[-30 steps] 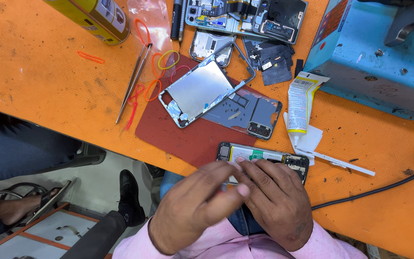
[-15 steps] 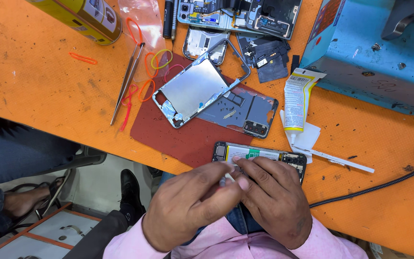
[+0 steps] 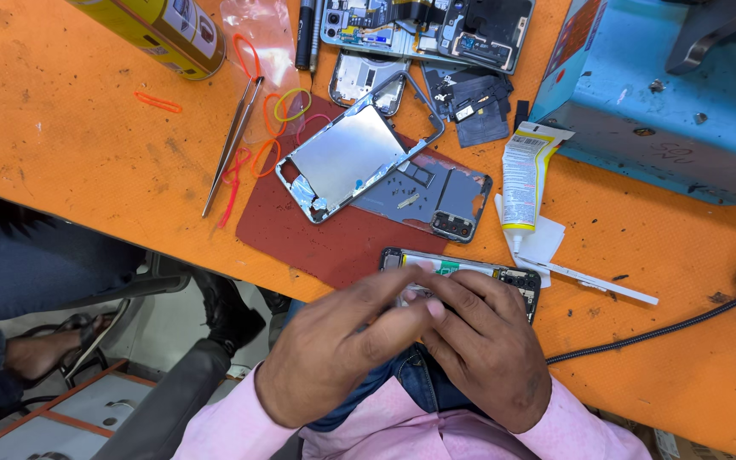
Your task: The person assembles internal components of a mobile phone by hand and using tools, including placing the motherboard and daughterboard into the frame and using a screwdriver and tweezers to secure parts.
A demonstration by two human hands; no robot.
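Head view, everything placed off the red mat [image 3: 334,230]:

Phone being worked on: an opened phone body [image 3: 470,271] with its insides showing, lying flat on the orange tabletop [image 3: 70,145] just off the mat's near right corner, right at the tabletop's near edge.

Left hand [image 3: 342,353]: comes in from the near side of the mat, fingers stretched over the phone body's near edge. Fingertips meet the right hand's there. Can't tell if the grip actually has anything pinched, the spot is covered.

Right hand [image 3: 487,349]: just beside the left, fingers curled down onto the phone body's middle, touching it. Same deal, whether that grip is closed on something is hidden.

On the mat: a silver phone frame [image 3: 359,153] tilted across a grey back cover [image 3: 436,192].

Left of the mat: tweezers [image 3: 232,145] and a scatter of rubber bands [image 3: 257,145], some overlapping the mat's edge.

Right of the mat: glue tube [image 3: 523,179], nozzle pointing at the phone body, with a white stick [image 3: 598,283] near it.

Far side of the mat: more phone parts [image 3: 428,30] and a yellow can [image 3: 163,30].

Far right of the mat: blue machine [image 3: 675,94].
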